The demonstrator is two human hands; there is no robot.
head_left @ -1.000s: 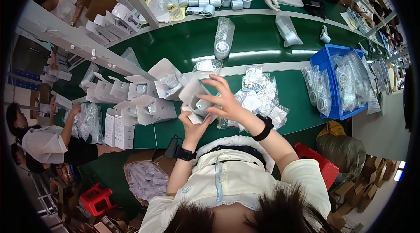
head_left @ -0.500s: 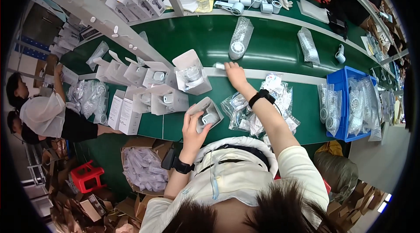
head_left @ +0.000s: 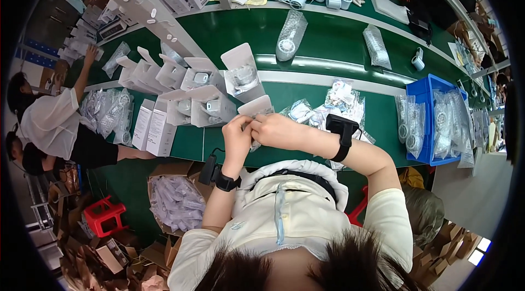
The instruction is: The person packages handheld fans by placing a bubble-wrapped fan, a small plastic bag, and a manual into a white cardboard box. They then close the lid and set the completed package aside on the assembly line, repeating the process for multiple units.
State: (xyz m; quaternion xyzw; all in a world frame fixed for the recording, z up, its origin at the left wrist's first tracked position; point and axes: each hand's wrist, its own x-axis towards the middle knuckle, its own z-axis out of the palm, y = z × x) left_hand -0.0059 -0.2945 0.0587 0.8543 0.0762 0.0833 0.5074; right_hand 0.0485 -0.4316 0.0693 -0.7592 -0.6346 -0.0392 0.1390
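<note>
Both my hands meet over a small open white box point(head_left: 256, 106) near the bench's front edge. My left hand point(head_left: 237, 139) is closed around the box's left side. My right hand point(head_left: 276, 131) lies against it from the right, fingers pinched together at the box's opening. Whatever sits between those fingers is hidden, and so is most of the box. Just beyond stands a taller open white box point(head_left: 246, 90) with a bubble-wrapped item inside. To the left, several open white boxes point(head_left: 205, 112) hold pale blue devices. Clear plastic bags point(head_left: 350, 106) of small parts lie right of my hands.
A blue bin point(head_left: 424, 91) with bubble-wrapped devices stands at the right. Beyond the bench, a green conveyor point(head_left: 328, 45) carries a bubble-wrapped handheld fan point(head_left: 291, 34) and other devices. At the left a co-worker point(head_left: 54, 121) reaches forward. A carton of plastic sleeves point(head_left: 178, 203) is below.
My right hand has come back from a small white item at the bench's far edge to the box in my left hand. That item no longer shows there. Things on the conveyor have shifted slightly left.
</note>
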